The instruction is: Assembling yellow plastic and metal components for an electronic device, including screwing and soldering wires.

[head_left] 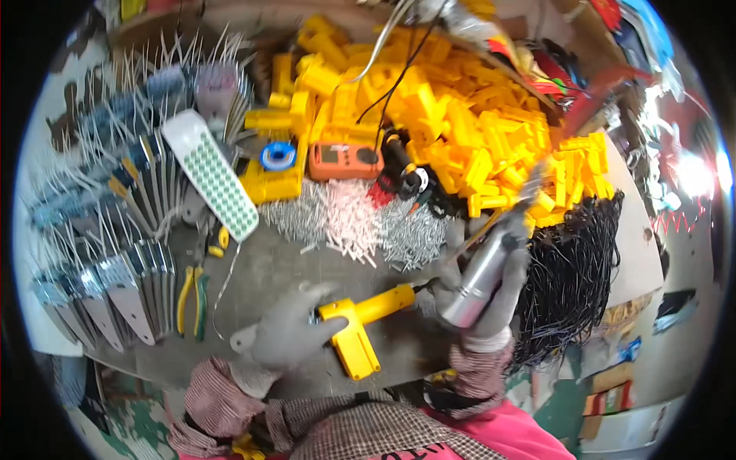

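Your gloved left hand [287,337] pins the yellow T-shaped plastic part [360,326] flat on the table [268,268]; right-hand fingers [498,299] wrap the silver metal driver [479,280] beside it.

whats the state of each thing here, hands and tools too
left hand: gloved, pressing down on the yellow part
yellow part: flat on the bench
right hand: gloved, closed around the metal tool
metal tool: held tilted
pliers: lying untouched
yellow pile: heaped loose

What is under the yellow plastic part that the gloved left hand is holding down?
The grey worktop lies under the yellow plastic part. The left hand covers its left end, so anything beneath there is hidden.
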